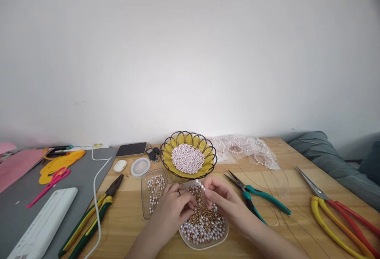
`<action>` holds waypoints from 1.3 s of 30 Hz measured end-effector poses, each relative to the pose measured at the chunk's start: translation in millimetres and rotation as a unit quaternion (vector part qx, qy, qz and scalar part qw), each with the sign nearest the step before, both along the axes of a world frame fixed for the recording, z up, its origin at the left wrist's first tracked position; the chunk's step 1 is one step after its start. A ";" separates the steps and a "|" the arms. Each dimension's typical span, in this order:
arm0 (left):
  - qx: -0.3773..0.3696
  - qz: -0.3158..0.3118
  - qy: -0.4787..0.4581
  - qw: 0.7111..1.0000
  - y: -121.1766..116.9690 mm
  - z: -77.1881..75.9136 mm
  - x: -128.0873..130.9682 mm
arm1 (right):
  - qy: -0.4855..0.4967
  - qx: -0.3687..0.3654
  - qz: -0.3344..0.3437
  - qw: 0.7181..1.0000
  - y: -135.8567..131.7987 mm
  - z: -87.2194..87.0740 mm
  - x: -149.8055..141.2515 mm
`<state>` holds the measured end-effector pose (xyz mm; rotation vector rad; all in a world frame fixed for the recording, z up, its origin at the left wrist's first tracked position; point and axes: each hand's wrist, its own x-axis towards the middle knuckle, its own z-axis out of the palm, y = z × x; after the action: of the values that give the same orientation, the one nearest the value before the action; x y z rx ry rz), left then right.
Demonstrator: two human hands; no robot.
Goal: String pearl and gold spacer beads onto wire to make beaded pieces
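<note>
My right hand pinches a short strand of white pearl beads between thumb and forefinger. Below it lies a clear plastic tray of mixed gold and white beads. Over the left side of this tray, my left hand has its fingers curled together at the beads; what they hold, if anything, is hidden. A ring shows on one finger. Partly behind the left hand, a smaller clear box contains pink-white and gold beads. Just beyond both hands stands a yellow basket with black wire rim, holding many pale pink beads.
Teal-handled pliers and large scissors lie to the right, among thin wires. Bagged bead strands rest behind. Leftward are yellow-green pliers, a white cable, a spool, a phone, pink scissors and a keyboard.
</note>
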<state>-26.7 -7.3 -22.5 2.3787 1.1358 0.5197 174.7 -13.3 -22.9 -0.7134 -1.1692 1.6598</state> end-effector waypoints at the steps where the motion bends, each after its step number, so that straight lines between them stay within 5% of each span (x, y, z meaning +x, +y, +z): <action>1: -0.005 0.003 -0.002 1.000 0.1 1.0 0.3 | 0.002 0.000 0.000 1.000 0.1 -0.1 0.1; 23: -0.037 0.023 -0.087 0.995 -0.7 11.1 1.0 | 0.011 0.008 0.015 1.000 0.9 -5.1 1.1; 26: -0.087 0.049 -0.225 0.969 -2.5 14.5 -1.9 | 0.007 -0.005 0.031 0.999 -0.7 -1.2 0.9; 32: -0.183 0.050 -0.482 0.855 -2.9 15.1 -9.0 | 0.005 -0.023 0.069 0.997 -3.8 5.1 1.2; 39: -0.196 0.044 -0.499 0.843 -0.6 17.8 -9.9 | 0.002 -0.022 0.099 0.995 -6.4 7.1 2.7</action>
<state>-36.5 -7.9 -4.7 1.3471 0.7307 1.2250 177.4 -19.7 -15.7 -0.6377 -1.2358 1.8560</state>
